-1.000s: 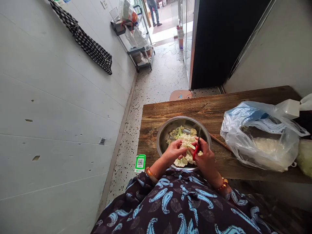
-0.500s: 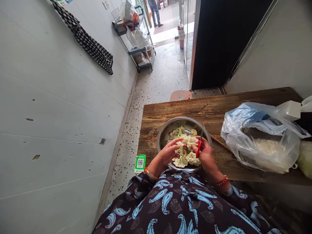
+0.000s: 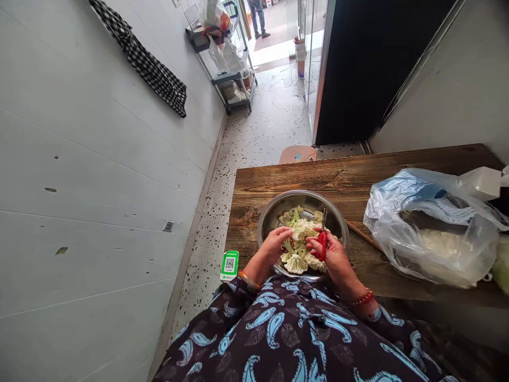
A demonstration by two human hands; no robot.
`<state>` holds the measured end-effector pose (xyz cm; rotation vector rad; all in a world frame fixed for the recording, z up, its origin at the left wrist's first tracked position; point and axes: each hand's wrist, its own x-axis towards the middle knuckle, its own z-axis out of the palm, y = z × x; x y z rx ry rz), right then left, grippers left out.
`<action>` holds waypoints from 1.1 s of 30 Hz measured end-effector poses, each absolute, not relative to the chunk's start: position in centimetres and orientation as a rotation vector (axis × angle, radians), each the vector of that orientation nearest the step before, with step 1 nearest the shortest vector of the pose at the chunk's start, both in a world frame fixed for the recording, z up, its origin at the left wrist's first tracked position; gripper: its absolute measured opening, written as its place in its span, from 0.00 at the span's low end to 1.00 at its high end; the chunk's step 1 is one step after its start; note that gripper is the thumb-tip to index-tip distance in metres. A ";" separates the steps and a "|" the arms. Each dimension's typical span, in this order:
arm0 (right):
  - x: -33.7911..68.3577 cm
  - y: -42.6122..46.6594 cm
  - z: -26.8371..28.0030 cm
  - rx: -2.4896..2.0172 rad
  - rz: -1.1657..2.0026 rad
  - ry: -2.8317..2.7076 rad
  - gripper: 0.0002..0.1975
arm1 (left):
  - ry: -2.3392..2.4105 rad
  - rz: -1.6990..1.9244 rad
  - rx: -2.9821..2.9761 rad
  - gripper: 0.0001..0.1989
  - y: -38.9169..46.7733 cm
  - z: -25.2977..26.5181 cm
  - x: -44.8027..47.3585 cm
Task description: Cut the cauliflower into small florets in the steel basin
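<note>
A round steel bowl (image 3: 262,225) near the table's front edge holds several pale cauliflower florets (image 3: 296,263). My left hand (image 3: 273,246) reaches over the bowl's left side, its fingertips closed on a piece of cauliflower (image 3: 297,232). On the right, my right hand (image 3: 334,253) grips red-handled scissors (image 3: 322,246), their metal blades pointing up and away from me. Some of its fingers extend toward the florets in the middle of the bowl. Parts of the florets are covered by my fingers.
Right of the bowl, a wooden stick (image 3: 363,234) lies on the wooden table (image 3: 286,178), by a clear plastic bag (image 3: 433,233). A green QR-code card (image 3: 229,265) is at the left edge. Beyond stand a pink stool (image 3: 298,153) and a shelf cart (image 3: 228,77); a person's legs (image 3: 258,18) show outside.
My right hand has turned the scissors, so their blades point more upright and the red handles show more. The left fingers have drawn together on the cauliflower. The view has shifted slightly.
</note>
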<state>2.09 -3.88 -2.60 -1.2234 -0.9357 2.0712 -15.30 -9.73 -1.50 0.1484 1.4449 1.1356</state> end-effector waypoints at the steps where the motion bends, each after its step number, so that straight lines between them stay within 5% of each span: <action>1: 2.4 -3.8 -2.9 -1.248 2.053 -0.924 0.33 | 1.492 1.147 0.114 0.20 -9.6 -1.9 -15.9; 18: 5.9 -5.1 -5.3 -1.441 1.971 -0.841 0.31 | 2.146 1.053 0.627 0.13 -4.1 -7.3 -20.6; 33: 7.2 -5.4 -6.1 -1.495 1.884 -0.839 0.30 | 2.111 0.656 0.797 0.04 1.3 -11.0 -17.7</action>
